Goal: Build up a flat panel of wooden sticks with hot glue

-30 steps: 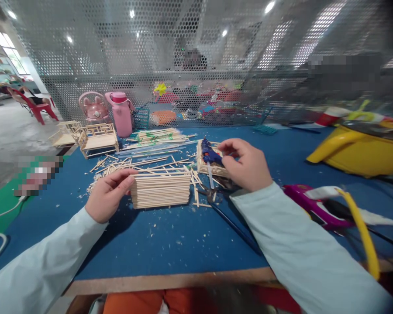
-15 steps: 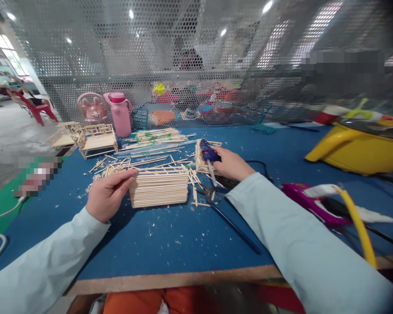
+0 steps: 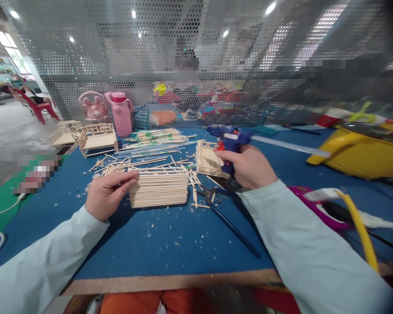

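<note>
A: What do the fingers do in this view?

B: Left hand [image 3: 109, 196]: thumb and index finger pinch the upper left corner of a stick panel [image 3: 159, 190], a row of pale sticks laid side by side. Whether its lower edge touches the worktop [image 3: 170, 253] cannot be told. Right hand [image 3: 255, 168]: fingers closed around the handle of a blue glue gun [image 3: 244, 138], nozzle pointing left, clear glue stick [image 3: 291, 146] projecting from the rear to the right.

A: What differs from 0.5 s earlier?

B: The gun. In the earlier view it lies on a small stick frame [image 3: 211, 159] with the right hand upon it; here it is raised and turned, and more of the frame's slatted face shows. The left hand's pinch and the panel are essentially unchanged.

A: What does this imply for the work?

B: By judgement, piece and tool are now both in hand, so the work appears to stand between taking up the gun and using it. The nozzle is apart from the panel; no fresh glue can be made out.

A: And farther out?

B: Pliers [image 3: 210, 196] lie just right of the panel; loose sticks [image 3: 98, 164] are scattered beyond it. Farther back are a stick bundle [image 3: 157, 136], 2 miniature seats [image 3: 100, 141] and a pink bottle [image 3: 122, 120]. A yellow container [image 3: 367, 152] is at far right.
</note>
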Action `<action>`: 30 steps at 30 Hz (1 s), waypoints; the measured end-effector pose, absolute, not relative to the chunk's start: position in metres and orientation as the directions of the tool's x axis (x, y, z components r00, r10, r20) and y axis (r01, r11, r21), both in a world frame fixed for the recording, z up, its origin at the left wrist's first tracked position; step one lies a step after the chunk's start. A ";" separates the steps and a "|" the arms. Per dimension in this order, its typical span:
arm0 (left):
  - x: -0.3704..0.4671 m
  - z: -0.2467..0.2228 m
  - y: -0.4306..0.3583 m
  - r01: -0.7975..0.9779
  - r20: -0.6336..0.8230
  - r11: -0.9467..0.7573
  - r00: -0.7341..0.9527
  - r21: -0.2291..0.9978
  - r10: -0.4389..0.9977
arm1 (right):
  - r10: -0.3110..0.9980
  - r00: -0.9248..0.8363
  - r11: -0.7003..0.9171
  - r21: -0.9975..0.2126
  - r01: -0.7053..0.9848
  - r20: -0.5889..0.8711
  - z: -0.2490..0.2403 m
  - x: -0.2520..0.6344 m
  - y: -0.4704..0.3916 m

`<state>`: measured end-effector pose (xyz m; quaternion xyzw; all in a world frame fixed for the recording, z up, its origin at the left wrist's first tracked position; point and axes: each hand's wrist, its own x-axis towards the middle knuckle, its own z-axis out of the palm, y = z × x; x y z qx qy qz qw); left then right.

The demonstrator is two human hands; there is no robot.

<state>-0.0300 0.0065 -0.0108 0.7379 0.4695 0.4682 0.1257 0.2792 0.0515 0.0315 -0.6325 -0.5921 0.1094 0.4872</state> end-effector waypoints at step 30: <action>-0.026 -0.010 0.006 0.558 0.603 -0.555 0.118 0.618 0.789 | 0.866 -0.051 0.449 -0.726 0.521 0.498 0.020 0.220 -0.004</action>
